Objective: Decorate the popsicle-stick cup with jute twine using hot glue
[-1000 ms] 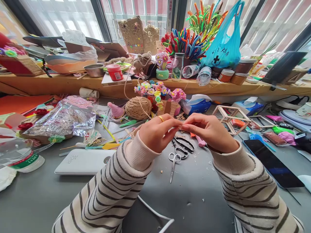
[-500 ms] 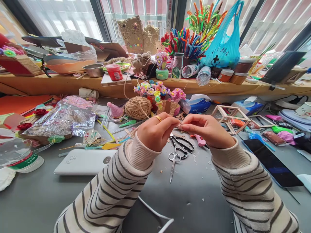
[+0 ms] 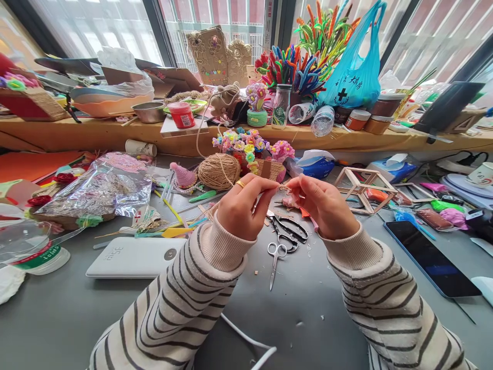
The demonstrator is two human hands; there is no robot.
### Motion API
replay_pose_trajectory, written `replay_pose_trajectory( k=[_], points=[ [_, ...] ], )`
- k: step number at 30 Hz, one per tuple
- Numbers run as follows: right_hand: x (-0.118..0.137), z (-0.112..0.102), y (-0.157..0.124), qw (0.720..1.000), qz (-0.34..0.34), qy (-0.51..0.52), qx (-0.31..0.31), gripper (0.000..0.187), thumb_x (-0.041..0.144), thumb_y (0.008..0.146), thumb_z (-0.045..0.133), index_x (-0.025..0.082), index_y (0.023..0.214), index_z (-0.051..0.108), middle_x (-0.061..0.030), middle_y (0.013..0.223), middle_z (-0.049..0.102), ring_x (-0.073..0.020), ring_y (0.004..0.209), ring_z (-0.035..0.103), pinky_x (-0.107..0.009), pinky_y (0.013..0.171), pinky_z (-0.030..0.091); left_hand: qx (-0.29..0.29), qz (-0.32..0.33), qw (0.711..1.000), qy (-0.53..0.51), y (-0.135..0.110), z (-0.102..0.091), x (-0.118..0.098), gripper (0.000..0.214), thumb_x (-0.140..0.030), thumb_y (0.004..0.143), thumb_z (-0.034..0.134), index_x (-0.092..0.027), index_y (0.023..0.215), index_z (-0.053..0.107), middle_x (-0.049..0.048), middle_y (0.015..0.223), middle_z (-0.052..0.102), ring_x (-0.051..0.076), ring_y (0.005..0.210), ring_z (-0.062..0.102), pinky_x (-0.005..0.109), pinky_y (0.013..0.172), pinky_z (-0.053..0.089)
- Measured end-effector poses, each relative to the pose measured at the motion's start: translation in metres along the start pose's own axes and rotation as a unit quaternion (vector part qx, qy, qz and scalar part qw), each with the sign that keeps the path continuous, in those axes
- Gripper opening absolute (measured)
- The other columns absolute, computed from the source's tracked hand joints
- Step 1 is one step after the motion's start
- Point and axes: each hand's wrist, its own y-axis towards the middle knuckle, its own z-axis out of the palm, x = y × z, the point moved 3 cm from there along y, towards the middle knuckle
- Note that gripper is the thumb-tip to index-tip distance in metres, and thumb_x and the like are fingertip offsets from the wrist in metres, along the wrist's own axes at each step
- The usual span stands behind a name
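Note:
My left hand (image 3: 243,206) and my right hand (image 3: 322,203) meet above the grey table (image 3: 304,303), fingertips pinched together on a small pinkish craft piece (image 3: 285,189) too small to name. A gold ring shows on my left hand. Both sleeves are cream with dark stripes. Just below the hands lie black scissors (image 3: 289,229) and small silver scissors (image 3: 276,257). A ball of brown twine (image 3: 219,171) sits behind my left hand, beside a basket of pipe-cleaner flowers (image 3: 254,149).
A white power bank (image 3: 133,257) lies at the left, a dark phone (image 3: 431,257) at the right. A wooden stick frame (image 3: 364,186), tissue packs, a clear plastic bag (image 3: 102,187) and craft clutter ring the work spot. A crowded wooden shelf (image 3: 96,134) runs behind.
Both hands have risen a little and drawn closer to the flower basket. My right hand has turned, its fingers now pointing up and left around the small piece.

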Motion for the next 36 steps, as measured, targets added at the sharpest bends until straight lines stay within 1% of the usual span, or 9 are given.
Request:
replay_pose_trajectory(
  k=[4, 8, 14, 17, 22, 28, 31, 33, 36],
  points=[
    [0.002, -0.001, -0.002, 0.996, -0.045, -0.08, -0.004, 0.024, 0.04, 0.066, 0.071, 0.022, 0.08, 0.064, 0.0009, 0.076, 0.059, -0.0097, 0.063, 0.051, -0.023, 0.054, 0.041, -0.002, -0.01, 1.0, 0.005, 0.0, 0.0, 0.0, 0.006, -0.011, 0.08, 0.057, -0.014, 0.081, 0.062, 0.0022, 0.074, 0.066, 0.008, 0.061, 0.056, 0.019, 0.059, 0.048],
    [0.003, 0.0, -0.003, 0.992, -0.089, -0.085, -0.013, 0.019, 0.036, 0.069, 0.07, 0.021, 0.073, 0.061, 0.0023, 0.073, 0.056, -0.009, 0.064, 0.049, -0.024, 0.061, 0.042, 0.002, -0.011, 1.0, 0.0, 0.001, 0.0, -0.001, 0.005, -0.011, 0.08, 0.057, -0.013, 0.081, 0.062, 0.0016, 0.072, 0.065, 0.007, 0.054, 0.051, 0.018, 0.056, 0.047],
    [0.004, 0.002, -0.005, 0.987, -0.111, -0.117, -0.029, 0.022, 0.04, 0.076, 0.062, 0.02, 0.071, 0.055, 0.004, 0.065, 0.047, -0.0078, 0.057, 0.041, -0.023, 0.053, 0.033, 0.008, -0.003, 1.0, -0.008, 0.0, 0.001, -0.001, 0.007, -0.011, 0.081, 0.056, -0.014, 0.081, 0.062, 0.0024, 0.073, 0.065, 0.008, 0.061, 0.057, 0.018, 0.057, 0.048],
    [0.005, 0.005, -0.005, 0.984, -0.122, -0.124, -0.022, 0.023, 0.041, 0.08, 0.057, 0.021, 0.071, 0.054, 0.0033, 0.067, 0.047, -0.0087, 0.058, 0.041, -0.024, 0.055, 0.035, 0.007, -0.004, 1.0, -0.006, 0.0, 0.001, -0.001, 0.007, -0.011, 0.081, 0.056, -0.014, 0.081, 0.062, 0.0024, 0.073, 0.065, 0.009, 0.064, 0.058, 0.019, 0.059, 0.049],
    [0.008, 0.009, -0.008, 0.974, -0.147, -0.167, -0.032, 0.026, 0.041, 0.084, 0.051, 0.021, 0.067, 0.051, 0.0024, 0.067, 0.046, -0.0095, 0.059, 0.042, -0.025, 0.057, 0.035, 0.003, 0.004, 1.0, -0.005, 0.0, 0.001, -0.002, 0.007, -0.011, 0.081, 0.055, -0.015, 0.081, 0.061, 0.0027, 0.075, 0.065, 0.01, 0.069, 0.06, 0.019, 0.061, 0.049],
    [0.011, 0.01, -0.01, 0.958, -0.184, -0.214, -0.042, 0.034, 0.036, 0.086, 0.046, 0.02, 0.056, 0.047, 0.0017, 0.063, 0.043, -0.0108, 0.061, 0.042, -0.027, 0.063, 0.035, 0.006, 0.023, 1.0, -0.006, -0.001, 0.002, -0.003, 0.007, -0.01, 0.081, 0.055, -0.011, 0.081, 0.062, 0.004, 0.074, 0.065, 0.009, 0.068, 0.06, 0.017, 0.064, 0.049],
    [0.011, 0.01, -0.009, 0.957, -0.185, -0.22, -0.04, 0.036, 0.037, 0.087, 0.046, 0.02, 0.055, 0.046, 0.0016, 0.062, 0.043, -0.0113, 0.062, 0.042, -0.028, 0.065, 0.035, 0.01, 0.02, 1.0, -0.01, -0.001, 0.002, -0.003, 0.006, -0.01, 0.081, 0.056, -0.012, 0.081, 0.062, 0.0037, 0.075, 0.065, 0.009, 0.067, 0.059, 0.017, 0.064, 0.049],
    [0.01, 0.01, -0.008, 0.961, -0.177, -0.211, -0.04, 0.036, 0.039, 0.086, 0.047, 0.02, 0.055, 0.047, 0.0016, 0.062, 0.043, -0.0115, 0.062, 0.043, -0.028, 0.065, 0.035, 0.019, 0.009, 1.0, -0.016, -0.001, 0.002, -0.003, 0.006, -0.011, 0.081, 0.056, -0.012, 0.081, 0.062, 0.0031, 0.074, 0.065, 0.008, 0.063, 0.057, 0.017, 0.06, 0.048],
    [0.007, 0.009, -0.008, 0.974, -0.159, -0.157, -0.045, 0.035, 0.042, 0.085, 0.049, 0.02, 0.058, 0.05, 0.0016, 0.063, 0.044, -0.0108, 0.06, 0.042, -0.027, 0.061, 0.035, 0.032, -0.006, 0.999, -0.035, 0.0, 0.002, -0.003, 0.006, -0.012, 0.08, 0.057, -0.012, 0.082, 0.063, 0.0026, 0.073, 0.065, 0.006, 0.055, 0.052, 0.016, 0.053, 0.044]
  ],
)
